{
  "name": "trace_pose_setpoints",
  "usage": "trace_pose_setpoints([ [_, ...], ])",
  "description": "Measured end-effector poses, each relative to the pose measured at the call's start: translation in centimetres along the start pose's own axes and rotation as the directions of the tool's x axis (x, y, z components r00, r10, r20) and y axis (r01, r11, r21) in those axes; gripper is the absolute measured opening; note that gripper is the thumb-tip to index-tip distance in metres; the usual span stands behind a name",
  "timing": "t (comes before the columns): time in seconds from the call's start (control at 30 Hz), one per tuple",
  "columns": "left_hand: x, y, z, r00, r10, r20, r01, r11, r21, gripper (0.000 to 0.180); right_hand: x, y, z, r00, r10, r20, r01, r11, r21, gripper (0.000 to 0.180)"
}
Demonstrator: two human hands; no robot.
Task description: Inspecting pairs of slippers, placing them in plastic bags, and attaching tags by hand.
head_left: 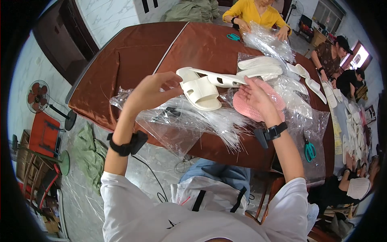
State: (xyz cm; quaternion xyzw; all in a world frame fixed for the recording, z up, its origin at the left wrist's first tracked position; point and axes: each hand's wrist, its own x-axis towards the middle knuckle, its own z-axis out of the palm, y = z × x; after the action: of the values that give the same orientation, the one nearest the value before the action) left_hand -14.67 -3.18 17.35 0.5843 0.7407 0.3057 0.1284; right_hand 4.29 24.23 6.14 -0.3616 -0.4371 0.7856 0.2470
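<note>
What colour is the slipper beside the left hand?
The slipper is creamy white, best seen in the head view.

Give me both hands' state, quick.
Left hand: open, fingers parted beside the strapped white slipper; contact can't be told.
Right hand: closed, holding the end of the edge-on white slipper.

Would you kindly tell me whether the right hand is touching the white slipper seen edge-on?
Touching. The head view shows it: the right hand meets the right end of the white slipper with no gap between.
</note>
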Motion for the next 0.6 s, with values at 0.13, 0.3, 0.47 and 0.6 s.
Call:
trace_pose_setpoints([
  [0.13,4.9,-5.9,4.7,0.997,-0.043,0.059,0.032,0.982,0.183,0.049,0.2,1.2,-0.6,0.973,-0.144,0.178,0.16,0.984,-0.077,0.025],
  [0.3,10.3,-8.8,9.4,0.986,-0.13,0.105,0.102,0.965,0.241,0.065,0.1,3.2,-0.5,0.826,-0.479,0.298,0.545,0.541,-0.641,0.043],
  [0.47,11.5,-12.1,11.3,0.988,-0.14,0.07,0.136,0.989,0.056,0.062,0.9,4.4,1.7,0.527,-0.683,0.506,0.616,-0.103,-0.781,0.037],
  [0.6,11.6,-9.8,10.7,0.972,-0.226,0.069,0.237,0.931,-0.28,0.052,1.8,3.9,1.8,0.541,-0.779,0.317,0.568,0.06,-0.821,0.016],
])
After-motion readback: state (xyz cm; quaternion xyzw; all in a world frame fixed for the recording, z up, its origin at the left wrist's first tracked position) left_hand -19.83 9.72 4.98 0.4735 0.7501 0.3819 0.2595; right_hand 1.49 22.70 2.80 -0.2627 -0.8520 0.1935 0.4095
